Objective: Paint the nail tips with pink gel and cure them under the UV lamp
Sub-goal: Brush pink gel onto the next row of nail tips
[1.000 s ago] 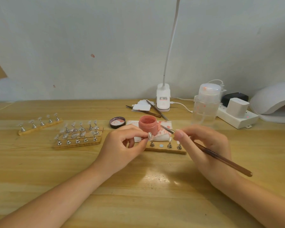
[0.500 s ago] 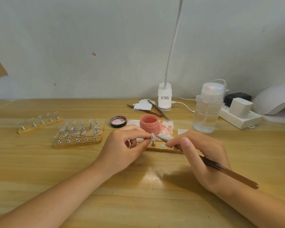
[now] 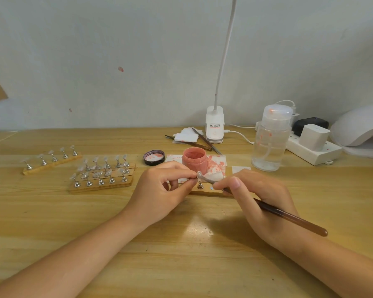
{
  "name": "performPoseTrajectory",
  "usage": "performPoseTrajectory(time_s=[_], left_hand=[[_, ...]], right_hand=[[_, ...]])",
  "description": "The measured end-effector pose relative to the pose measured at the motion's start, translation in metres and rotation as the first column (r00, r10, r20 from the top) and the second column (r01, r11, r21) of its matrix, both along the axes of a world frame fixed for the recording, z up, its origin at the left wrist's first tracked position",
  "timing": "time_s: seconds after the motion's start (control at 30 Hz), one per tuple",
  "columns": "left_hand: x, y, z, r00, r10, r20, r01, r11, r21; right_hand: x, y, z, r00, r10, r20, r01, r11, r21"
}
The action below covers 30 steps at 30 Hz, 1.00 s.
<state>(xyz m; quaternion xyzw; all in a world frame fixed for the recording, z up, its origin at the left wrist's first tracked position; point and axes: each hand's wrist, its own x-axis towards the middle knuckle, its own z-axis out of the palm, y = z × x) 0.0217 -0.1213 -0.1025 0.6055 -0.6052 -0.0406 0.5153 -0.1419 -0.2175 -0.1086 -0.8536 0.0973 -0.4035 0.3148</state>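
Nail tip (image 3: 199, 174) on its small metal stand is pinched between thumb and forefinger of the left hand (image 3: 163, 190), just in front of the pink gel jar (image 3: 194, 159), over a wooden holder strip (image 3: 205, 191). On that strip one more metal stand (image 3: 200, 186) shows; the rest is hidden by the hands. The right hand (image 3: 261, 201) grips a brown-handled brush (image 3: 289, 218), fingers curled round it, its tip touching the nail tip. Both forearms rest on a pale wooden table (image 3: 181, 265).

Left of the jar lie its black lid (image 3: 154, 157) and two wooden racks: the nearer rack (image 3: 101, 175) holds about ten clear tips, the farther rack (image 3: 52, 158) five. Under the jar is a pink-smeared paper (image 3: 219, 164). Right of the jar stand one clear pump bottle (image 3: 270, 138), a white power strip (image 3: 314, 151) bearing a white adapter (image 3: 313, 136), and the white UV lamp (image 3: 360, 130). Behind the jar are two tools (image 3: 202, 143), white pads (image 3: 186, 136), and a clip desk lamp (image 3: 214, 125) against a plain grey-white wall (image 3: 116, 61).
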Motion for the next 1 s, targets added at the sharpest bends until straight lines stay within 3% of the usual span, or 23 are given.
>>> performPoseTrajectory(time_s=[0.17, 0.33, 0.5, 1.0], left_hand=[[0.0005, -0.0007, -0.0010, 1.000, 0.000, -0.022, 0.000, 1.000, -0.001], [0.0012, -0.0016, -0.0017, 1.000, -0.008, -0.011, 0.008, 1.000, -0.008], [0.0013, -0.0018, -0.0024, 1.000, -0.020, -0.013, 0.020, 1.000, -0.009], [0.0026, -0.0036, -0.0024, 0.998, -0.043, 0.056, 0.044, 0.999, -0.031]], right_hand=[[-0.0044, 0.0061, 0.0038, 0.987, -0.005, 0.158, 0.014, 0.999, -0.052], [-0.0019, 0.0041, 0.0026, 0.992, -0.022, 0.123, 0.031, 0.997, -0.072], [-0.0039, 0.0045, 0.0008, 0.981, -0.005, 0.192, 0.011, 0.999, -0.030], [-0.0018, 0.0051, 0.0026, 0.991, -0.035, 0.126, 0.040, 0.998, -0.039]])
